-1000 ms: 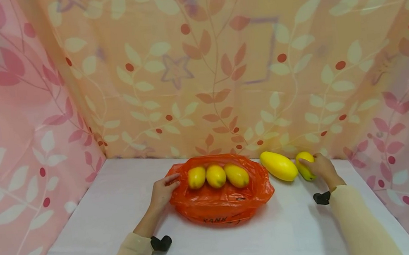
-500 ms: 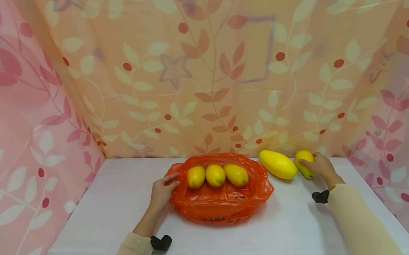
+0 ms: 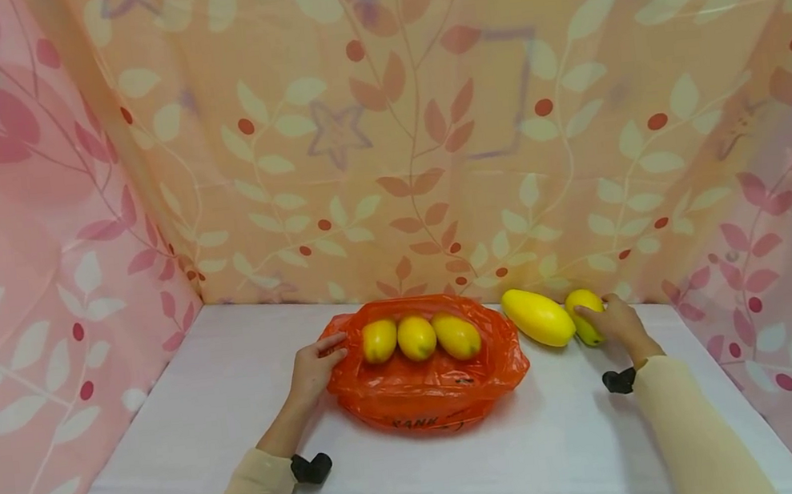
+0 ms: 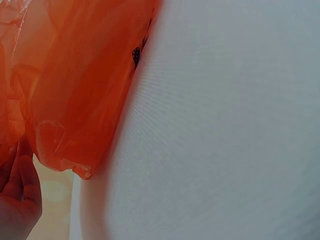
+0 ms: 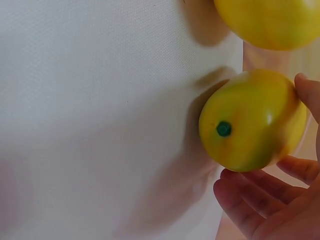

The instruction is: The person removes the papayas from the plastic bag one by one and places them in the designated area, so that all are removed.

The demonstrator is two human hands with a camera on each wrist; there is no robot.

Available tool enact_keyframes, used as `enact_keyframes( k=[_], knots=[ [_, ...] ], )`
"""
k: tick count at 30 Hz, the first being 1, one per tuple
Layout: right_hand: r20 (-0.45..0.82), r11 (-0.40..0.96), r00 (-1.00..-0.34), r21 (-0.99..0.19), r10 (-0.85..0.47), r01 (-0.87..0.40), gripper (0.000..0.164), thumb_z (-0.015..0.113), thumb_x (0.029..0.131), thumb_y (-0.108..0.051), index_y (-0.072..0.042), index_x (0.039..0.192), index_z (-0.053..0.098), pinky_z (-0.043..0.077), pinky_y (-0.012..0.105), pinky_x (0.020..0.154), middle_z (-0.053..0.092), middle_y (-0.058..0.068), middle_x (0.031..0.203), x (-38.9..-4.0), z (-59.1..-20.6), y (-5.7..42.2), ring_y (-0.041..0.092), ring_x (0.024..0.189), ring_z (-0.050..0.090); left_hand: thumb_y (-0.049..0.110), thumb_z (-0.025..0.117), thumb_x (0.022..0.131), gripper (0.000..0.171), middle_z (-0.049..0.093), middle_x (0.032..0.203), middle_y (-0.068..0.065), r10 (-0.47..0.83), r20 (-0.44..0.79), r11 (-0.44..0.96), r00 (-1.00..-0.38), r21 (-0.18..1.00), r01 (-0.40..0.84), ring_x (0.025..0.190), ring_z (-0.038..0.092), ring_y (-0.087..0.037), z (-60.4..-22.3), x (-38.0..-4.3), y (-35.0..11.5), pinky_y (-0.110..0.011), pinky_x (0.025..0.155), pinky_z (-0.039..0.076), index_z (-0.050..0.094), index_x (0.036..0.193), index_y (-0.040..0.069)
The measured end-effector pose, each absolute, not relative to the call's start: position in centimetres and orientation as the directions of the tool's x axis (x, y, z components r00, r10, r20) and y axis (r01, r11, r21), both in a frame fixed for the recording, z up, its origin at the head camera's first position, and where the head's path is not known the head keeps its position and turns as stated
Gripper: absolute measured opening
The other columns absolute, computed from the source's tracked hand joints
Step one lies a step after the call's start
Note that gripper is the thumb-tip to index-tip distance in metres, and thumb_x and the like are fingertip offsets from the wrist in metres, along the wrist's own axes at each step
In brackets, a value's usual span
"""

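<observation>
An orange-red plastic bag (image 3: pixel 419 401) with black print lies in the middle of the table. Three yellow mangoes (image 3: pixel 416 338) show in a row at its opening. At the bag's left edge, my left hand (image 3: pixel 310 369) holds the plastic with its fingers; the left wrist view shows the fingertips against the bag, the thumb hidden. To the right, my right hand (image 3: pixel 624 325) grips a yellow mango (image 5: pixel 250 120) with a green stem end and greenish underside, thumb on one side and fingers on the other. Beside it lies a larger, longer yellow fruit (image 3: pixel 538 318).
A white-covered table (image 3: pixel 577 453) carries everything. Behind it hangs a patterned curtain (image 3: pixel 412 124), close to the large yellow fruit. More patterned cloth (image 3: pixel 28 261) bounds the left side, and another stretch the right. Each wrist bears a black mount (image 3: pixel 311 469).
My right hand has shifted slightly left with the mango, closer to the larger yellow fruit. The left hand and the bag stay where they were.
</observation>
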State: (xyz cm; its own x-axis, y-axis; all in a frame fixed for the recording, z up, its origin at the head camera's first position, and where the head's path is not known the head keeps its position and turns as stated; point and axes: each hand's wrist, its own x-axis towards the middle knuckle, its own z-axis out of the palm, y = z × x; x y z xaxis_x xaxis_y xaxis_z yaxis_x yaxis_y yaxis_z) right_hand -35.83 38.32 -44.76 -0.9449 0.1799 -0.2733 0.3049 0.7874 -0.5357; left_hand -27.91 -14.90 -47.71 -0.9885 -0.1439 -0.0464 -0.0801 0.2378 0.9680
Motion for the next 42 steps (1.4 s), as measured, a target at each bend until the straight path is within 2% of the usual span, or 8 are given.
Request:
enact_keyframes(
  k=[4,12,16,22,25,31,37,42],
  knots=[
    [-0.276,0.796,-0.946,-0.527,0.172,0.298,0.106,0.04,0.091,-0.07,0.012,0.149,0.008,0.027,0.069,0.11,0.021,0.04,0.149,-35.8,-44.3,38.4,0.055,0.13,0.029,0.009,0.061,0.093,0.035,0.056,0.138,-0.02,-0.146,-0.034,0.242,-0.989,0.968,-0.069,0.136,0.045,-0.033,-47.6,-28.1,-15.0,-0.046,0.108,0.044,0.063,0.128,0.002],
    [-0.21,0.826,-0.968,-0.516,0.133,0.226,0.101,0.039,0.094,-0.066,0.016,0.147,0.01,0.027,0.07,0.109,0.021,0.044,0.147,-35.5,-42.5,38.2,0.059,0.131,0.027,0.01,0.061,0.093,0.036,0.053,0.142,-0.018,-0.147,-0.047,0.235,-0.988,0.968,-0.081,0.138,0.042,-0.033,-47.3,-28.4,-15.1,-0.046,0.109,0.043,0.063,0.129,0.004],
    [-0.193,0.812,-0.973,-0.543,0.129,0.216,0.101,0.04,0.094,-0.065,0.013,0.149,0.007,0.029,0.071,0.107,0.02,0.043,0.148,-35.5,-41.4,38.1,0.059,0.131,0.028,0.009,0.062,0.093,0.036,0.053,0.142,-0.018,-0.148,-0.049,0.235,-0.988,0.968,-0.083,0.139,0.041,-0.033,-47.3,-28.4,-15.2,-0.046,0.11,0.042,0.063,0.129,0.003],
    [-0.063,0.835,-0.995,-0.541,0.075,0.097,0.098,0.043,0.094,-0.063,0.012,0.149,0.012,0.038,0.069,0.102,0.027,0.044,0.144,-35.6,-39.4,37.5,0.058,0.127,0.034,0.01,0.061,0.093,0.036,0.054,0.142,-0.017,-0.145,-0.046,0.234,-0.988,0.969,-0.079,0.137,0.043,-0.031,-47.4,-28.6,-15.1,-0.045,0.109,0.043,0.063,0.129,0.005],
    [0.014,0.855,-0.999,-0.517,0.046,0.032,0.093,0.044,0.095,-0.061,0.012,0.147,0.02,0.044,0.066,0.098,0.033,0.043,0.14,-35.3,-38.3,36.4,0.057,0.122,0.04,0.011,0.061,0.094,0.036,0.053,0.142,-0.017,-0.144,-0.044,0.234,-0.989,0.969,-0.077,0.135,0.045,-0.031,-47.4,-28.6,-15.1,-0.045,0.108,0.044,0.063,0.129,0.005],
    [0.102,0.862,-0.995,-0.504,-0.005,-0.056,0.088,0.046,0.094,-0.061,0.007,0.147,0.027,0.046,0.064,0.096,0.04,0.039,0.138,-34.3,-36.3,33.3,0.053,0.121,0.044,0.009,0.061,0.093,0.036,0.053,0.142,-0.02,-0.141,-0.033,0.236,-0.99,0.97,-0.066,0.138,0.042,-0.033,-47.5,-28.4,-15.1,-0.046,0.108,0.044,0.063,0.129,0.003],
    [0.156,0.841,-0.985,-0.521,-0.073,-0.145,0.085,0.048,0.094,-0.061,0.004,0.147,0.032,0.045,0.063,0.099,0.044,0.034,0.139,-33.5,-34.8,30.1,0.049,0.123,0.046,0.009,0.061,0.093,0.036,0.053,0.141,-0.021,-0.145,-0.026,0.238,-0.989,0.969,-0.06,0.136,0.044,-0.034,-47.7,-28.0,-14.9,-0.046,0.108,0.044,0.063,0.129,0.002],
    [0.172,0.816,-0.975,-0.537,-0.142,-0.213,0.077,0.055,0.094,-0.053,0.001,0.147,0.035,0.047,0.06,0.098,0.046,0.031,0.14,-32.8,-33.8,27.3,0.046,0.121,0.048,0.01,0.06,0.094,0.036,0.051,0.143,-0.02,-0.145,-0.046,0.227,-0.988,0.971,-0.078,0.133,0.047,-0.034,-47.7,-27.9,-14.9,-0.046,0.106,0.045,0.062,0.13,0.004]
  ],
)
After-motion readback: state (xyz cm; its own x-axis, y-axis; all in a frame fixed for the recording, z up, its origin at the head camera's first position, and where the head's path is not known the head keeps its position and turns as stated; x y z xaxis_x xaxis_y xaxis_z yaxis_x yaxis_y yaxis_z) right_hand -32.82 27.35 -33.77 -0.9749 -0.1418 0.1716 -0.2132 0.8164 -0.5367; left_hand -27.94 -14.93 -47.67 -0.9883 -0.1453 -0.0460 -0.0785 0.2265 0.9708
